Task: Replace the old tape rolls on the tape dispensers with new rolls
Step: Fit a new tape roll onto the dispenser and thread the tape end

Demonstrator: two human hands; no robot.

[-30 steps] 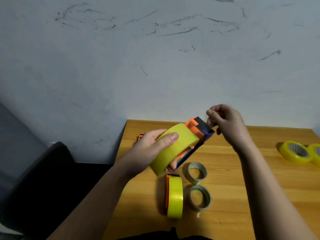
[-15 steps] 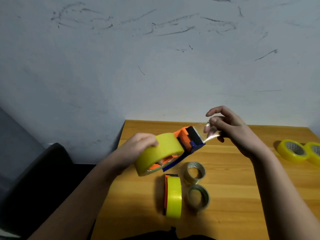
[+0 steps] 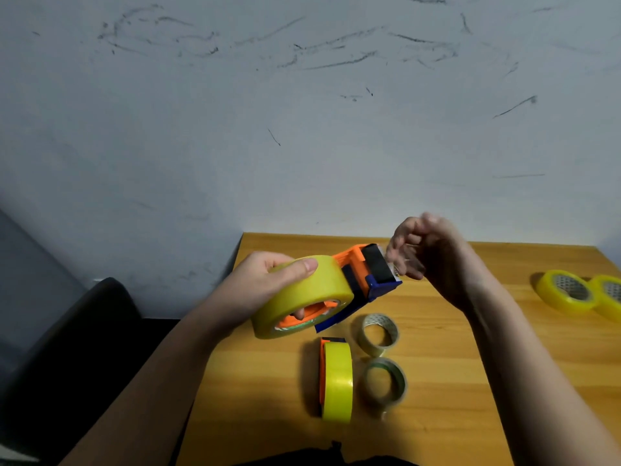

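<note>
Above the table [image 3: 437, 381], left hand [image 3: 268, 284] fingers grip the yellow roll [image 3: 302, 297]; right hand [image 3: 433, 257] fingers blurred, grip unclear.

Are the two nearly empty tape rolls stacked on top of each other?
No, the two old rolls lie flat side by side on the table, beside a loaded dispenser.

left hand [image 3: 268, 280]: bare, short thumbnail, no ring | right hand [image 3: 433, 260]: bare, blurry fingers | both arms: bare up to the near edge, no sleeves, no watch or band
</note>
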